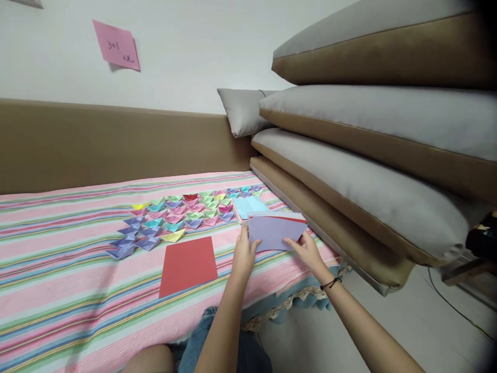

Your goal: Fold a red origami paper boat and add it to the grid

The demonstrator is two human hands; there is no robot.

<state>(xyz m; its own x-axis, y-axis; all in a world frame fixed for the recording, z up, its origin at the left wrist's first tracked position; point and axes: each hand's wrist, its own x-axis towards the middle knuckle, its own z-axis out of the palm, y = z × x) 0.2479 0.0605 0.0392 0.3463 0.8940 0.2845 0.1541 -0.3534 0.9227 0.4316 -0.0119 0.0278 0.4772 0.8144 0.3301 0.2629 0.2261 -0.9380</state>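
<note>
Between my two hands is a small stack of coloured paper (274, 234), a purple sheet towards me and a strip of red and white showing along its top edge. My left hand (245, 248) pinches the stack's left side with the thumb in front. On the right side my right hand (306, 249) grips it the same way, a dark band round that wrist. Just behind the stack lies a pile of paper with a light blue sheet (250, 205) on top. A single red sheet (189, 265) rests flat to the left of my hands.
Rows of small folded paper boats (178, 211) in many colours cover the striped cloth (58, 311) beyond the red sheet. Large grey and brown cushions (373, 111) are stacked at the right. A pink note (116, 46) sticks to the wall.
</note>
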